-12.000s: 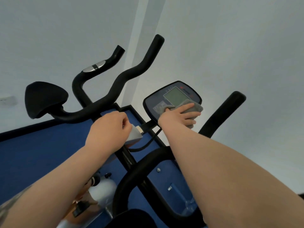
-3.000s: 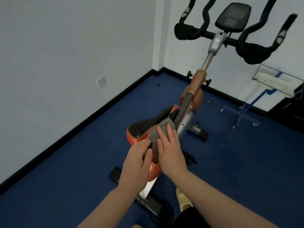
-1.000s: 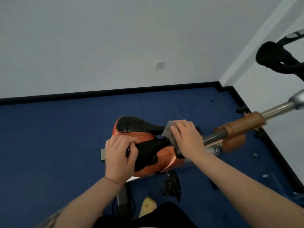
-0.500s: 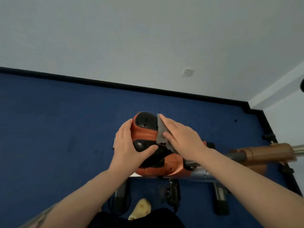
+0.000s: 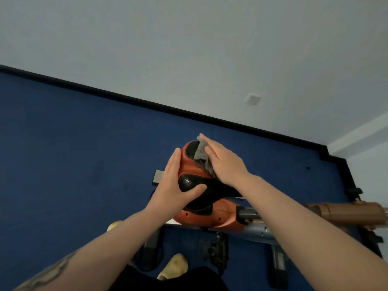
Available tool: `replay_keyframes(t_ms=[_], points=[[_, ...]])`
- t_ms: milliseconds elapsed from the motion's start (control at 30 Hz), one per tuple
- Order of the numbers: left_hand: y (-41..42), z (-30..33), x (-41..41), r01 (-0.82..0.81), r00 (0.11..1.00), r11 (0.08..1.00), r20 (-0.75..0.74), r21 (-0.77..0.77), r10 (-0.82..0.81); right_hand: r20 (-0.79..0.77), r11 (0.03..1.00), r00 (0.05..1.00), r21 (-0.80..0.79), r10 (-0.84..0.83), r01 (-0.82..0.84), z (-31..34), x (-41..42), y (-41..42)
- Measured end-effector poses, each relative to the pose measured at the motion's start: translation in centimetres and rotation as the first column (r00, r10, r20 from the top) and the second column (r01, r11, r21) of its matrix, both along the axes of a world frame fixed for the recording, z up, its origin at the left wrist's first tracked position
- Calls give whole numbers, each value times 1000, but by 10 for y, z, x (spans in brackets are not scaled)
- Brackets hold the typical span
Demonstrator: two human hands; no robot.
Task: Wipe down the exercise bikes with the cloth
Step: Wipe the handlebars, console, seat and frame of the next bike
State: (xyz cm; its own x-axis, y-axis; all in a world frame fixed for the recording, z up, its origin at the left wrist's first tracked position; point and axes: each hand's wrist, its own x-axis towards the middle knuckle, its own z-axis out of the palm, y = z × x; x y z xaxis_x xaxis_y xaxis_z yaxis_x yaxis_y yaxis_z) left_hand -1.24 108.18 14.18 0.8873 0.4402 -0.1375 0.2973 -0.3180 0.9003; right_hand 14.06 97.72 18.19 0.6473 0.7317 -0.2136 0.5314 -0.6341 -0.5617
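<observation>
The right hand (image 5: 223,162) lies flat, fingers extended, pressing the grey cloth (image 5: 202,158) onto the far end of the orange-and-black saddle (image 5: 210,192) of the exercise bike (image 5: 210,219). The left hand (image 5: 176,185) cups the saddle's near side, fingers straight along its edge and thumb across the black padding. The bike stands on blue carpet (image 5: 73,154).
</observation>
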Motion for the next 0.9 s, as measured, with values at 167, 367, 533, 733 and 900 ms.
replay_keyframes(t_ms=[167, 367, 533, 733, 900], points=[[-7, 0, -8, -113, 983, 993, -144, 30, 117, 19, 948, 952, 94, 305, -305, 1, 9, -33], [-13, -2, -10, -149, 965, 986, -205, 79, 163, 84, 971, 980, 143, 181, -192, -5, -6, 2], [-9, -1, -8, -149, 967, 988, -215, -34, 138, -69, 972, 984, 183, 165, -150, 1, 15, 5], [-11, -4, -13, -185, 973, 954, -180, -238, 144, 54, 845, 844, 3, 533, -534, 14, 24, 10], [-14, -4, -14, -197, 967, 958, -205, -210, 153, -84, 914, 910, 22, 406, -406, 19, 12, 53]])
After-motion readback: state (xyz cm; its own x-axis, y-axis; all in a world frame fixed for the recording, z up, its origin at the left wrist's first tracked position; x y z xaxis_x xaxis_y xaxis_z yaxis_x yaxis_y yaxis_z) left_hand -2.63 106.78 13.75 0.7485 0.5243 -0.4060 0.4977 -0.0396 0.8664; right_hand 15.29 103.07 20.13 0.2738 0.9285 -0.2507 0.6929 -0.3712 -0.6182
